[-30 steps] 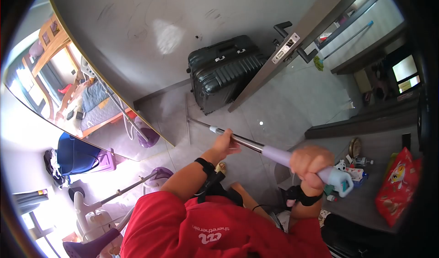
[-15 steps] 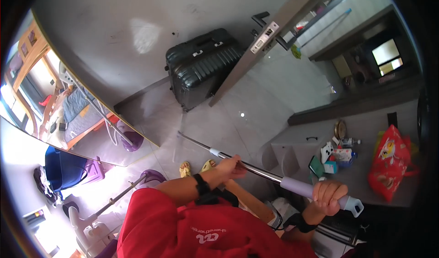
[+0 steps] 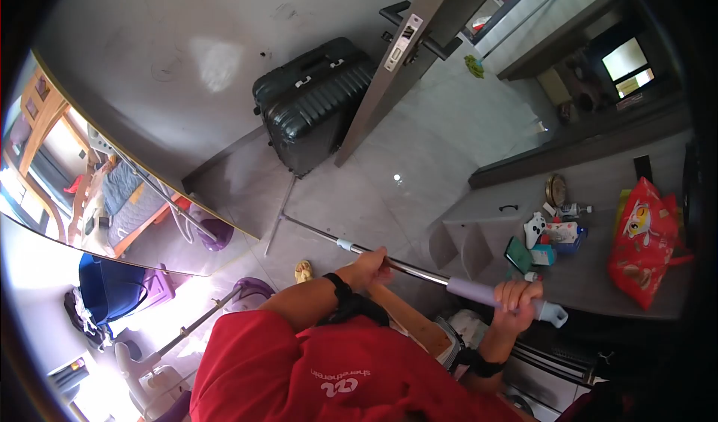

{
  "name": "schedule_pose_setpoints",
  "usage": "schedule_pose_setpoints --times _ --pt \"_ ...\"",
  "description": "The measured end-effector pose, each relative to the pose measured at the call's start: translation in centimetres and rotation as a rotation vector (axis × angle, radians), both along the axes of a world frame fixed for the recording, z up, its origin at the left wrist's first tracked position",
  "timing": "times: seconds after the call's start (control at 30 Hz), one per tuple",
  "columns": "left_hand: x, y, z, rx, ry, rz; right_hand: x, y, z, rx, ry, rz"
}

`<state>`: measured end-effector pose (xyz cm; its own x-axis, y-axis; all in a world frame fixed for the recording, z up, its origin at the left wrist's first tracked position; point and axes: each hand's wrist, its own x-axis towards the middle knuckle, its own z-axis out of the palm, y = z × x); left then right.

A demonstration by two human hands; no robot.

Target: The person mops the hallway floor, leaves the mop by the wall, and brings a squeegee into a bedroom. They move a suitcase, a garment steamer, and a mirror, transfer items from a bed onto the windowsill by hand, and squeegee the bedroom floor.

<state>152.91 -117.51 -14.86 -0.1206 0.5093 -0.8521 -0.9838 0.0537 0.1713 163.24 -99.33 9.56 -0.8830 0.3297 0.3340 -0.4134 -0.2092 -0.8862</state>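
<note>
Far left, the mirror (image 3: 172, 220) throws back a bed, and under it sits the blue bag (image 3: 112, 287), gaping upward, its contents too washed out to read. A purple stool (image 3: 158, 286) is just beside it. Then the steamer (image 3: 153, 377), pale and bulky, with its purple base (image 3: 253, 293) on the floor.

Into the middle, and here's the floor wiper (image 3: 415, 270)! Its thin crossbar (image 3: 275, 231) is down on the tiles, one end close by the bottom corner of the black suitcase (image 3: 314, 97); touching or not, I can't tell. That suitcase is upright and closed, contents hidden.

From the crossbar, the pole slants across the view, away from the suitcase and back toward the body. The left hand (image 3: 368, 269) is nearer the crossbar, fingers curled round the metal pole. Past the half-open door (image 3: 389, 85), lower down, the right hand (image 3: 517, 302) is clenched round the lilac grip (image 3: 471, 290), near the hooked end, well apart from its partner. Two hands on one line!

Over to the desk (image 3: 598, 280): a game controller (image 3: 534, 229), a small bottle (image 3: 574, 210), and finally the red bag (image 3: 639, 242), whatever's inside out of sight.
</note>
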Motion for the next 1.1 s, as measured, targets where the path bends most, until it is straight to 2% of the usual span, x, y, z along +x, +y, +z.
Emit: schedule_pose_setpoints --times 0.1,0.23,0.37,0.47,0.57,0.6,0.63,0.73,0.87,0.97,1.1 --pt "1.4 0.1 0.1 -0.021 -0.036 -0.094 1.3 0.6 0.4 0.041 0.004 0.028" --pt "2.7 0.0 -0.4 0.149 -0.158 -0.079 0.6 1.1 1.9 -0.017 -0.033 0.012" --pt "2.5 -0.7 1.8 0.122 -0.152 -0.1 1.1 0.4 2.8 -0.024 -0.038 0.036" --pt "2.7 -1.4 3.8 0.112 -0.146 -0.215 1.8 -0.8 5.0 0.0 0.074 0.172" --pt "1.6 -2.6 4.0 0.074 -0.117 -0.136 0.5 -1.4 4.6 0.012 0.107 0.233" --pt "0.8 -3.2 3.1 0.038 -0.069 -0.092 -1.0 -0.6 3.2 -0.021 0.145 0.433" --pt "0.3 -3.3 2.4 0.0 -0.025 -0.043 -1.2 -2.0 2.5 -0.038 0.035 0.21" --pt "-1.2 -2.3 1.5 -0.003 -0.087 -0.1 -2.7 -1.0 1.8 -0.025 0.036 0.222" --pt "-1.0 3.4 3.4 0.138 -0.039 -0.116 -2.7 3.5 4.7 0.05 0.087 0.325" --pt "-1.6 7.9 4.5 0.192 -0.021 -0.094 -3.1 5.3 6.3 0.118 0.11 0.204" --pt "-1.6 12.6 4.1 0.305 -0.008 -0.089 -3.0 7.9 7.9 0.189 0.132 0.295"
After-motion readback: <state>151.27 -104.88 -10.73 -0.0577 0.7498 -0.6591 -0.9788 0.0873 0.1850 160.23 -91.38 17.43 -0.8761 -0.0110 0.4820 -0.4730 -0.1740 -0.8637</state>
